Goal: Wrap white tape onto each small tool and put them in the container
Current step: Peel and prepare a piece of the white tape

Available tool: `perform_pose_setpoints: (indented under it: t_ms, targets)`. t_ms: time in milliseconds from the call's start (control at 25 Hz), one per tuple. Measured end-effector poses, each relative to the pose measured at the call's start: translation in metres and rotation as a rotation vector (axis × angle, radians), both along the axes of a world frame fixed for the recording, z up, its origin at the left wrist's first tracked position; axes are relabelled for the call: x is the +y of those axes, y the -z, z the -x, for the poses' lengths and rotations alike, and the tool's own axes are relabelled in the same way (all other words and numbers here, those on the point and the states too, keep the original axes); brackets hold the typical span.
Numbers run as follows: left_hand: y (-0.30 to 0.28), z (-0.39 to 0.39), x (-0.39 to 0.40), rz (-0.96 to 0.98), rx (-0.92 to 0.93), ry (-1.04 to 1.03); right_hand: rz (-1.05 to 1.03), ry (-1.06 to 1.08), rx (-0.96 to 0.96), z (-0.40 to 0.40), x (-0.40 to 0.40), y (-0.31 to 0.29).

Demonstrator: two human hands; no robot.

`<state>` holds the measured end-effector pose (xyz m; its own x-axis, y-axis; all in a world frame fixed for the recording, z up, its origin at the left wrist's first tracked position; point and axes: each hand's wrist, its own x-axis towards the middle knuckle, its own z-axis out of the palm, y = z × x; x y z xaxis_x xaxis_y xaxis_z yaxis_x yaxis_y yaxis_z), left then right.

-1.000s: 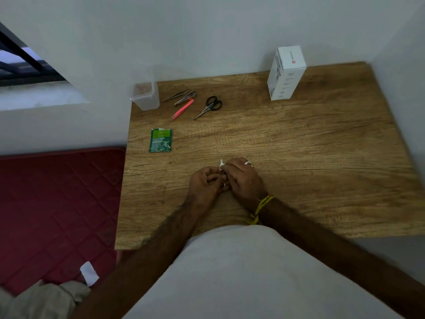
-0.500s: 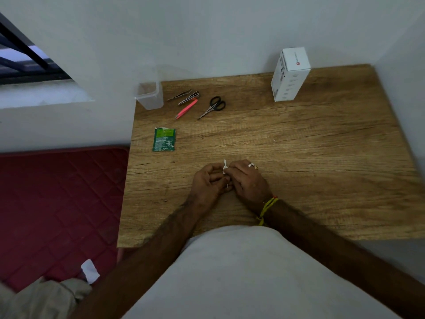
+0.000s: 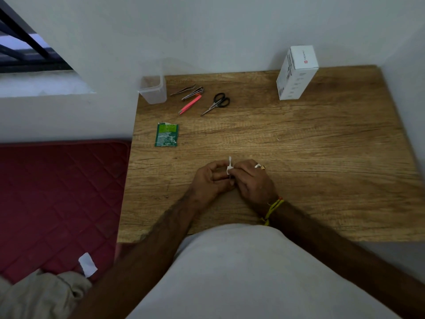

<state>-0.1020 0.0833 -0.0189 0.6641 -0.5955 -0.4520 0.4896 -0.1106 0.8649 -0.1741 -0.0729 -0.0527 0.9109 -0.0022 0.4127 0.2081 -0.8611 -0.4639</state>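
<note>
Pinching a thin, limp, sticky strip of white tape [image 3: 229, 168] between curled fingers of left hand [image 3: 210, 180] and right hand [image 3: 253, 180] above the worktop [image 3: 322, 146]; light, easily creased, best held by its ends; container [image 3: 153, 89] far left.

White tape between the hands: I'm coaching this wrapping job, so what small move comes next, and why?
Probably wind the loose end down. The white tape sticks up free between the left hand and right hand, both closed around something small I cannot make out, so the wrap looks unfinished.
</note>
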Motion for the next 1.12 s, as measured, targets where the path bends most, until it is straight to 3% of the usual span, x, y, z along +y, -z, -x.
perform_pose_setpoints:
  t_ms: [440,840,1120]
  targets:
    - [0.004,-0.01,-0.002,0.059,0.253,-0.112,0.085,-0.034,-0.012,0.004,0.001,-0.008]
    - [0.0,-0.008,-0.005,0.024,0.227,-0.141,0.111,-0.024,-0.043,0.009,-0.002,-0.001]
    - [-0.003,-0.006,-0.02,-0.17,0.114,-0.209,0.169,-0.056,-0.039,0.012,-0.002,0.002]
